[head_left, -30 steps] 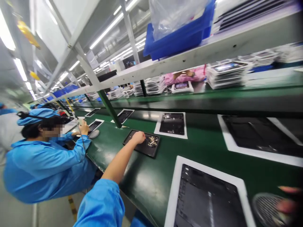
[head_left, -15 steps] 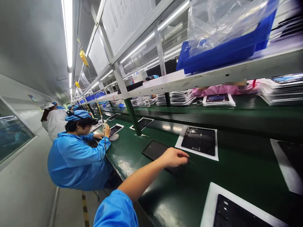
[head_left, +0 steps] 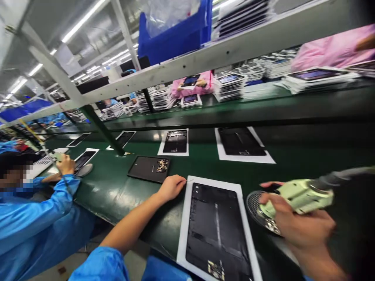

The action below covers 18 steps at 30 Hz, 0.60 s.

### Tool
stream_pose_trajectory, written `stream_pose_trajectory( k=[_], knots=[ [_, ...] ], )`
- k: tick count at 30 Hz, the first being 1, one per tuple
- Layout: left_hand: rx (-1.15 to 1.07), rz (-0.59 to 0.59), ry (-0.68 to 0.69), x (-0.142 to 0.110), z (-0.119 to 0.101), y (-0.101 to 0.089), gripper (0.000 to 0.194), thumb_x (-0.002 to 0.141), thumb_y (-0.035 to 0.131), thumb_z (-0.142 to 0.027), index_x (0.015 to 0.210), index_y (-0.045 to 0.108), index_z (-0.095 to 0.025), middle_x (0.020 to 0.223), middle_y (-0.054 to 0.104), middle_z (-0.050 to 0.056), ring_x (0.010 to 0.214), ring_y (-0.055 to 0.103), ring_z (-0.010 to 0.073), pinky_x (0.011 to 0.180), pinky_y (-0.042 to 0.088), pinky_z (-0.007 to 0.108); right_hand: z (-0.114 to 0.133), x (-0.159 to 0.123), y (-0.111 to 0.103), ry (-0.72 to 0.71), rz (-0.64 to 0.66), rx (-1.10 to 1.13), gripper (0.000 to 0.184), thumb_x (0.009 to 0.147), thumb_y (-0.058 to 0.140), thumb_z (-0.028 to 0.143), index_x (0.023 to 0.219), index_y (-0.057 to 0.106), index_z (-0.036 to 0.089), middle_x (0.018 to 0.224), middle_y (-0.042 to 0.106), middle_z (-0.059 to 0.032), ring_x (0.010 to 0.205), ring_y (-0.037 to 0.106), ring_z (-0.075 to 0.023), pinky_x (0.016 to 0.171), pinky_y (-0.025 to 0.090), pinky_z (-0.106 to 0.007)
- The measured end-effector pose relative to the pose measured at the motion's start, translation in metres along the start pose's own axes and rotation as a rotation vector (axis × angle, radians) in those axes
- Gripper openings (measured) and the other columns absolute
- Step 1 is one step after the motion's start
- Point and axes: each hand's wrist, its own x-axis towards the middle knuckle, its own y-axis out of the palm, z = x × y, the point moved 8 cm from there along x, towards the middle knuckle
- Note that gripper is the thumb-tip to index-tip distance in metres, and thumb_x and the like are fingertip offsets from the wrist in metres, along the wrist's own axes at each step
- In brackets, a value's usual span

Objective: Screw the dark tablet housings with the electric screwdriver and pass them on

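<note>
The near right corner of the black panel (head_left: 205, 218) and of its white sheet (head_left: 182, 242) runs out of view; both lie flat by the near edge of the green table (head_left: 117, 195). The panel is rectangular and dull-glossy, with a pale strip down its middle and small metallic parts near its near end. The left hand (head_left: 171, 188) has its fingers drawn together at the sheet's far left corner; whether they pinch anything is too blurred to tell. The right hand (head_left: 299, 224) grips a pale green tool (head_left: 295, 195), partly hiding a round mesh dish (head_left: 253, 201).
</note>
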Motion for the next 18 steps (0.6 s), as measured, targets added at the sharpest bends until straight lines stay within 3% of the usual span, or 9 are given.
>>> stream_pose_trajectory(
  k=[3, 8, 14, 18],
  knots=[
    [0.026, -0.019, 0.098, 0.004, -0.009, 0.011, 0.022, 0.101, 0.055, -0.022, 0.106, 0.076, -0.020, 0.101, 0.076, 0.007, 0.095, 0.070, 0.0179, 0.092, 0.054, 0.029, 0.004, 0.003, 0.005, -0.023, 0.045, -0.013, 0.026, 0.083, 0.076, 0.033, 0.059, 0.068, 0.025, 0.077, 0.074, -0.0088, 0.066, 0.071, -0.0245, 0.060, 0.058, -0.037],
    [0.164, -0.019, 0.194, 0.007, -0.021, 0.027, 0.023, 0.103, 0.052, -0.022, 0.104, 0.074, -0.021, 0.099, 0.072, 0.006, 0.095, 0.068, 0.0178, 0.089, 0.054, 0.027, 0.011, 0.002, 0.010, 0.001, 0.047, 0.066, 0.020, 0.084, 0.075, 0.038, 0.072, 0.068, 0.023, 0.079, 0.074, -0.0060, 0.063, 0.069, -0.0208, 0.060, 0.058, -0.035],
    [0.410, 0.075, 0.222, 0.010, -0.031, 0.033, 0.021, 0.103, 0.051, -0.020, 0.097, 0.071, -0.022, 0.103, 0.071, 0.006, 0.097, 0.064, 0.0185, 0.086, 0.053, 0.028, 0.006, -0.001, 0.008, 0.030, 0.054, 0.067, 0.020, 0.085, 0.076, 0.039, 0.082, 0.068, 0.022, 0.081, 0.074, -0.0038, 0.063, 0.069, -0.0188, 0.058, 0.057, -0.032],
    [0.521, 0.130, 0.214, -0.003, -0.047, 0.036, 0.020, 0.104, 0.049, -0.023, 0.102, 0.069, -0.021, 0.106, 0.070, 0.009, 0.099, 0.063, 0.0224, 0.085, 0.053, 0.033, 0.012, 0.000, 0.008, -0.012, 0.044, 0.069, 0.019, 0.084, 0.076, 0.038, 0.082, 0.069, 0.021, 0.076, 0.074, -0.0042, 0.063, 0.070, -0.0199, 0.060, 0.059, -0.033]
  ],
)
